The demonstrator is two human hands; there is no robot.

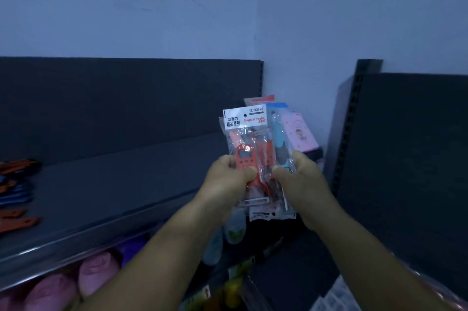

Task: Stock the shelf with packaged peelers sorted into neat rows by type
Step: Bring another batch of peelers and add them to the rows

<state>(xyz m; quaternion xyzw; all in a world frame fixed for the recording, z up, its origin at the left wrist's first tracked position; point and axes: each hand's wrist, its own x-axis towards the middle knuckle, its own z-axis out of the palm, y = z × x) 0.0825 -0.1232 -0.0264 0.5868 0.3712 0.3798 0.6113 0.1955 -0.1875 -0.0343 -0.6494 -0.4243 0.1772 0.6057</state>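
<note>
Packaged peelers in clear plastic sleeves (249,156) are held up in a small fanned bundle between both hands, in front of the right end of the dark grey metal shelf (121,184). At least three packs show in the bundle: the front one holds an orange-red peeler with small holes in its body under a white header card printed "Magical Peeler 2026", a second orange-red one sits just behind it, and a third to the right holds a blue peeler (278,143); whether more lie behind cannot be told. The left hand (228,179) pinches the front pack, thumb pressed on the orange body and fingers curled behind. The right hand (301,181) grips the right side of the bundle, thumb on the front, fingers wrapped round the back. Far left on the shelf lie about six blurred orange and blue packs (17,194) in a column. One pink patterned packet (301,133) leans at the shelf's right end. Below the shelf sit three or so pink rounded items (83,277).
</note>
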